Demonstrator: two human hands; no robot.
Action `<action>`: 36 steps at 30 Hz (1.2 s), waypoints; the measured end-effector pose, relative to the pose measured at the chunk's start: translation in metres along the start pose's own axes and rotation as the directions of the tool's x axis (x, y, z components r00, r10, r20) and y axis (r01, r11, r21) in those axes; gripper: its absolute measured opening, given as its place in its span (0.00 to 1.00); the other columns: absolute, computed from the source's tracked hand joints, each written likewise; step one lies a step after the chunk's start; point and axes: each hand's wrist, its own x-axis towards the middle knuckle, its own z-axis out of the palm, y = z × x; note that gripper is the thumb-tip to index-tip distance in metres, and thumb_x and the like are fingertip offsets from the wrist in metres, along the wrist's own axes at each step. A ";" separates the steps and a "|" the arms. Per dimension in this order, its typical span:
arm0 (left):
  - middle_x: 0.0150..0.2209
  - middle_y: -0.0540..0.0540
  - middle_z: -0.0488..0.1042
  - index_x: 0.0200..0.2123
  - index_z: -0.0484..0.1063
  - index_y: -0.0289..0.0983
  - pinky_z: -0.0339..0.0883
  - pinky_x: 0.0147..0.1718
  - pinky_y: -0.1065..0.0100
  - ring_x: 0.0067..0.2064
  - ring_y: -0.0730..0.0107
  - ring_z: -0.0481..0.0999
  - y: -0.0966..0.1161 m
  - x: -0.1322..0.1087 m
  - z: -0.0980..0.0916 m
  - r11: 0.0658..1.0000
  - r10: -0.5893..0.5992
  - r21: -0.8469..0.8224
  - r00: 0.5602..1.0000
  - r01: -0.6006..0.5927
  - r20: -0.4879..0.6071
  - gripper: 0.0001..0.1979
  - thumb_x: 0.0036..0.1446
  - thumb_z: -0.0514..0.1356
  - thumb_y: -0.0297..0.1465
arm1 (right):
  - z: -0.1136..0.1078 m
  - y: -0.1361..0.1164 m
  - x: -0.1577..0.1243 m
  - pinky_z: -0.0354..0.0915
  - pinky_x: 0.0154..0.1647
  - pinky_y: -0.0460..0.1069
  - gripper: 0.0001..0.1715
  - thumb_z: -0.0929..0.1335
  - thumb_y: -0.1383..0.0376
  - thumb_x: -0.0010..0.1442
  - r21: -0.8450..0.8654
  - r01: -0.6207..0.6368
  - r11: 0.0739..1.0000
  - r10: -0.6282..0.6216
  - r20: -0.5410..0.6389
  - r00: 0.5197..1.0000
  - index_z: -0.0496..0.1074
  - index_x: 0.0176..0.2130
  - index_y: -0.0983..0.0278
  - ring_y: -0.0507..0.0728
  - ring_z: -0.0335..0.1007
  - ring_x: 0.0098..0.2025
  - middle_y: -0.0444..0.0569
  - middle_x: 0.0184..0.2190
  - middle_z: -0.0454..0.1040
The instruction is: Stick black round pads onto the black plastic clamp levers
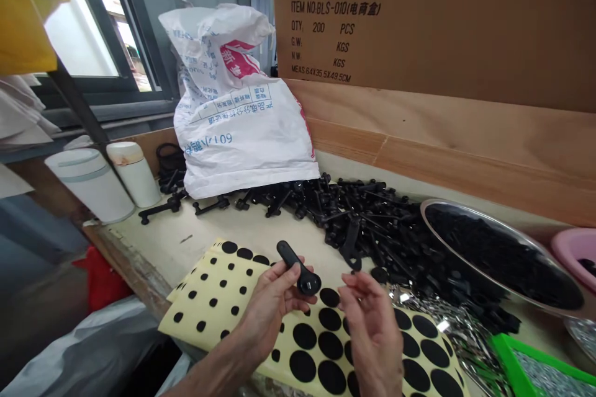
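Observation:
My left hand (265, 307) grips a black plastic arm (292, 257) with a round cupped end, held tilted above the sticker sheets. Close to its right, my right hand (372, 329) has its thumb and fingertips drawn together; anything between them is too small or hidden to make out. Beneath both hands lie pale yellow backing sheets (214, 283) of black round stickers, small dots on the left and large discs (304, 336) on the right. A heap of similar black plastic arms (339, 205) lies just beyond my hands.
A white woven sack (251, 136) stands behind the heap. Two pale bottles (90, 186) are at the left edge. On the right sit a metal tray (512, 242) of black parts, a pink basin (575, 254), shiny metal pieces (447, 316) and a green bin (512, 360). A cardboard box (442, 25) rises behind.

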 end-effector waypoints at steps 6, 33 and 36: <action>0.41 0.38 0.78 0.44 0.74 0.33 0.69 0.27 0.70 0.31 0.67 0.78 -0.001 0.001 -0.006 0.999 0.005 0.046 1.000 -0.004 -0.007 0.15 0.54 0.65 0.34 | -0.005 -0.013 0.002 0.57 0.30 0.46 0.19 0.70 0.51 0.55 0.061 -0.262 0.963 0.245 0.205 0.948 0.69 0.25 0.62 0.52 0.56 0.27 0.41 0.21 0.61; 0.36 0.42 0.76 0.41 0.74 0.33 0.67 0.26 0.73 0.28 0.74 0.73 -0.009 0.003 -0.009 0.995 0.023 0.093 1.000 -0.025 0.020 0.15 0.54 0.65 0.38 | -0.001 -0.003 -0.004 0.51 0.28 0.46 0.19 0.70 0.51 0.56 0.004 -0.327 0.945 0.317 0.230 0.920 0.69 0.25 0.62 0.51 0.51 0.27 0.41 0.21 0.59; 0.37 0.42 0.76 0.42 0.74 0.32 0.67 0.26 0.74 0.27 0.75 0.72 -0.010 0.004 -0.009 0.996 0.021 0.088 0.999 -0.023 0.032 0.16 0.54 0.65 0.37 | 0.002 -0.004 -0.002 0.50 0.27 0.46 0.19 0.70 0.51 0.56 -0.019 -0.350 0.937 0.344 0.236 0.909 0.70 0.25 0.63 0.51 0.49 0.26 0.40 0.20 0.60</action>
